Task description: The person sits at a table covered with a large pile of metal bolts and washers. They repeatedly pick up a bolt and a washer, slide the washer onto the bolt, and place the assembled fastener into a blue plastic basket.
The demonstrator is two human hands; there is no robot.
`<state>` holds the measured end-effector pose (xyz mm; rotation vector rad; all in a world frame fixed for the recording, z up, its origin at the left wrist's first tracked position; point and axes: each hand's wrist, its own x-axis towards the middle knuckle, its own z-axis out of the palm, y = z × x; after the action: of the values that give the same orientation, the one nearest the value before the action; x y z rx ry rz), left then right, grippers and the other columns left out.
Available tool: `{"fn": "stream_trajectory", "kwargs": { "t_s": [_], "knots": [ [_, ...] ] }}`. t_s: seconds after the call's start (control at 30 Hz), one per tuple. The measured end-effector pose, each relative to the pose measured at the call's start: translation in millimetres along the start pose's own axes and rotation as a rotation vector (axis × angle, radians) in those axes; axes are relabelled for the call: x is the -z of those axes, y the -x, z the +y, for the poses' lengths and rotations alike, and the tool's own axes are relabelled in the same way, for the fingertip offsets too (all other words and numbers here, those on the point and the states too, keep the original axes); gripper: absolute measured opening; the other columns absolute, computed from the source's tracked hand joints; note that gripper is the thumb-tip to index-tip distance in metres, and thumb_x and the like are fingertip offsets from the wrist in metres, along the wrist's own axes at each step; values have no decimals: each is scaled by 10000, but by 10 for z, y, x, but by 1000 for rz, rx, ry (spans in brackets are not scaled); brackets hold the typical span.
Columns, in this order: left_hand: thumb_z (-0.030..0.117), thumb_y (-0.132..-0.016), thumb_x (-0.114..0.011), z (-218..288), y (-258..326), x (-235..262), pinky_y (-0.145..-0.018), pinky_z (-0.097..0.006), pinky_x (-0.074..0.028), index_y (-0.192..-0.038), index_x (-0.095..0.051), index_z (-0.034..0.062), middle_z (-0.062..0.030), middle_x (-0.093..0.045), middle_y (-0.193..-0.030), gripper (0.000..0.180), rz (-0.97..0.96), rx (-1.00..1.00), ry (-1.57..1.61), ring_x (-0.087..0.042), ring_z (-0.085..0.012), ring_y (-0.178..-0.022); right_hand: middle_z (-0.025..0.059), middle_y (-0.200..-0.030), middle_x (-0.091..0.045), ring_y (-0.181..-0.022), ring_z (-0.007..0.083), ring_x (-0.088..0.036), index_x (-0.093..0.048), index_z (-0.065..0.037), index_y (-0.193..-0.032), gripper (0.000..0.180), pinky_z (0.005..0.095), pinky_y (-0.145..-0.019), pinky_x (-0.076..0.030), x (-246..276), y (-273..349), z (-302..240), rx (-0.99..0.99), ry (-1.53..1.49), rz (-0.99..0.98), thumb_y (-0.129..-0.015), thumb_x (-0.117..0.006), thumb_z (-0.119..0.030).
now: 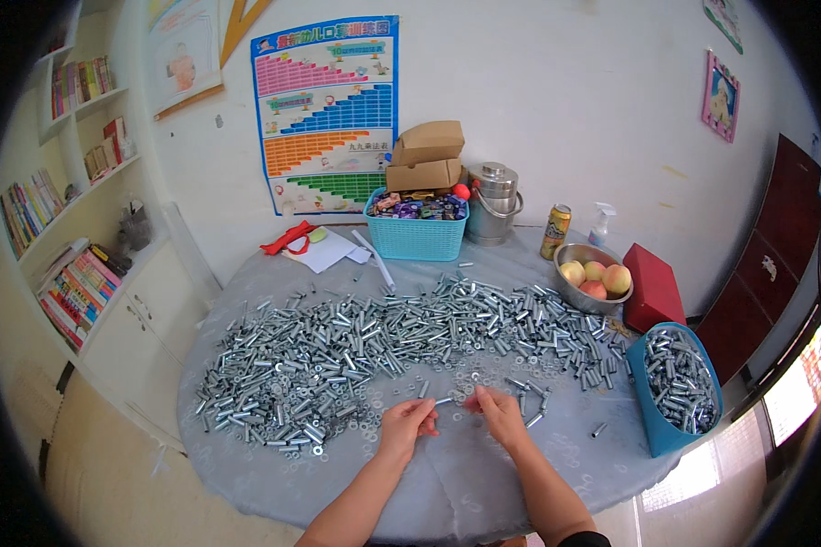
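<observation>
My left hand [409, 427] is closed in a pinch, and a short silver metal tube [443, 401] sticks out from its fingertips toward the right. Facing it, my right hand [499, 415] also has thumb and fingers pressed together; whatever is between them is too small to make out. Loose washers [476, 376] lie on the grey cloth just beyond both hands. A broad heap of similar silver metal tubes [356, 337] spreads across the table past my hands. Several tubes [535, 419] lie in a loose group right of my right hand.
A blue bin [657, 440] full of metal tubes stands at the right table edge. Behind are a steel bowl [575, 296] of peaches, a red box [652, 287], a can [555, 231], a spray bottle [601, 223], a steel canister [493, 205] and a turquoise basket [415, 239]. Papers [324, 251] lie far left.
</observation>
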<state>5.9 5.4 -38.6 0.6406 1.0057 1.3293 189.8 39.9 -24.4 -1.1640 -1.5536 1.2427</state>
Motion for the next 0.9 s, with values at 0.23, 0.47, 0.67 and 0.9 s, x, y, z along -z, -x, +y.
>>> {"fn": "stream_trajectory", "kwargs": {
  "t_s": [0.23, 0.47, 0.67, 0.9],
  "knots": [
    [151, -815, -629, -125, 29, -112, -531, -249, -512, -970, -609, -7, -61, -602, -748, 223, -91, -92, -87, -558, -97, -575, 52, -915, -610, -803, 118, -571, -637, -38, -959, 202, 235, -724, -456, -80, 22, 14, 198, -10, -46, -757, -647, -19],
    [161, -793, -631, 78, 112, -78, -598, -270, -476, -1033, -603, 40, -95, -622, -808, 270, -33, -386, -661, -580, -165, -656, 110, -862, -602, -703, 217, -575, -633, -30, -905, 190, 302, -641, -448, 193, -67, 143, 220, 393, 380, -715, -632, -46],
    [58, -696, -607, 536, 238, 240, -701, -400, -456, -867, -622, 43, -152, -593, -825, 172, 225, -570, -1338, -554, -313, -827, 125, -915, -569, -874, 314, -519, -608, -45, -879, 229, 410, -753, -410, 384, -35, 29, 334, 812, 674, -656, -603, 11],
    [7, -617, -622, 644, 293, 811, -700, -403, -427, -730, -605, -3, -174, -563, -812, 114, 379, -592, -1695, -506, -330, -796, 128, -1018, -552, -965, 334, -491, -611, -53, -896, 273, 423, -832, -397, 249, -46, 68, 477, 746, 539, -627, -639, -15]
  ]
}}
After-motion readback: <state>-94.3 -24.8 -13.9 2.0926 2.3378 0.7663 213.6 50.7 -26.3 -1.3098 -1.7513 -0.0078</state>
